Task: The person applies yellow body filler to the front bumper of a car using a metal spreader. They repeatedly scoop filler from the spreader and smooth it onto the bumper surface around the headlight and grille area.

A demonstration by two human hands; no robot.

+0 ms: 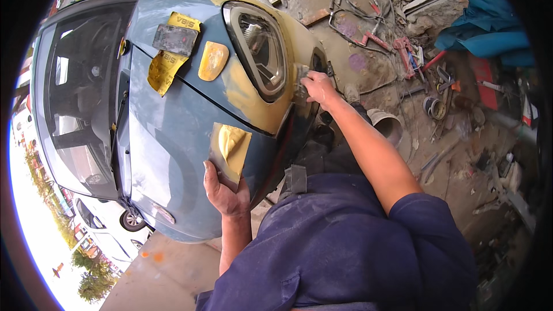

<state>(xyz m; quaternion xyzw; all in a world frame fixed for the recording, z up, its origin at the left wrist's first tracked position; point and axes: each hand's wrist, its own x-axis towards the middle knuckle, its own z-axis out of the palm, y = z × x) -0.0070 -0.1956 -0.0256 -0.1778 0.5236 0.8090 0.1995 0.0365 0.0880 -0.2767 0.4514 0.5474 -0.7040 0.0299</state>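
My left hand [226, 194] grips the lower end of a flat putty board [215, 148], which carries a mound of pale yellow body filler [231, 143]. The board is over the blue-grey hood [167, 144] of a car. At the front bumper, just past the headlight [262, 52], my right hand [318, 88] pinches a thin greyish putty spreader [300, 83] against the filler-covered panel. Yellowish filler patches [245, 92] surround the headlight. Farther up the hood lie yellow sandpaper [165, 70], a dark grey block [174, 39] and a rounded yellow pad [213, 61].
Cables [368, 0] and red-handled tools [406, 57] litter the dusty ground on the right. A wide pipe-like cylinder [385, 126] is beside my right forearm. Blue-green cloth [487, 29] is heaped at the far right. A white car [106, 227] is parked at the lower left.
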